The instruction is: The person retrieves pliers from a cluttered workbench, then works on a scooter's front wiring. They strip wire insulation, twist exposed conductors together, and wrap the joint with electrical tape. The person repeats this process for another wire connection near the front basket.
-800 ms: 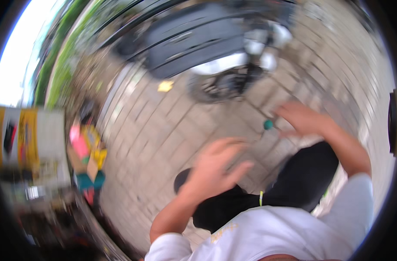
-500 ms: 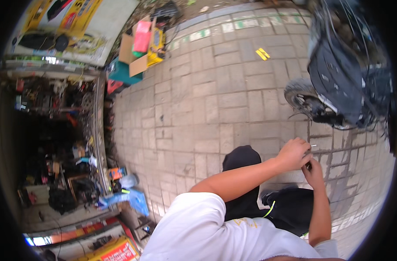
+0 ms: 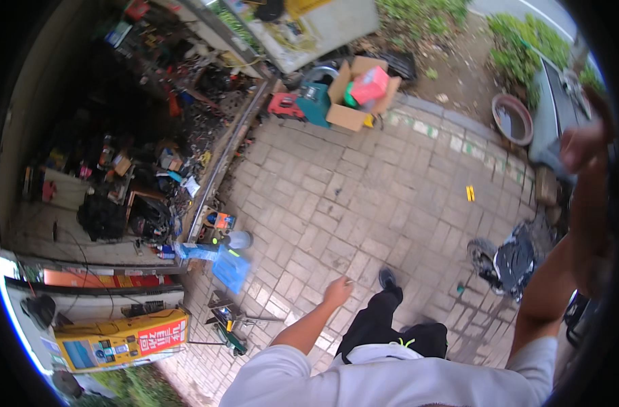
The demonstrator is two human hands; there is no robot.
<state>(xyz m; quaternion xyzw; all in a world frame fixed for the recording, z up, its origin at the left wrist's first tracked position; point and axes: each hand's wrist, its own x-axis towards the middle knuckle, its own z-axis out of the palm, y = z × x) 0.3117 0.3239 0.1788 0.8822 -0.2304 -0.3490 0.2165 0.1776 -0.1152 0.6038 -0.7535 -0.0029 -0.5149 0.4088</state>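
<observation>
Pinching a thin pale stick point(image 3: 349, 280) at lower centre, the left hand point(image 3: 336, 292) sits out sideways, probably to clear the trousers point(image 3: 369, 317). The right hand point(image 3: 583, 146), upper right, is too blurred to tell its grip.

The left fingers point(image 3: 341, 284) curl around a thin, pale item point(image 3: 350, 281) above the brick paving point(image 3: 391, 210). Well ahead of them stands an open cardboard box point(image 3: 347, 118) with a pink package point(image 3: 369, 86) in it; to their left lies a blue sheet point(image 3: 231, 270), to their right a dark motorbike point(image 3: 517, 260). The right fingers point(image 3: 578, 150) are raised and blurred, their grip unclear.
</observation>
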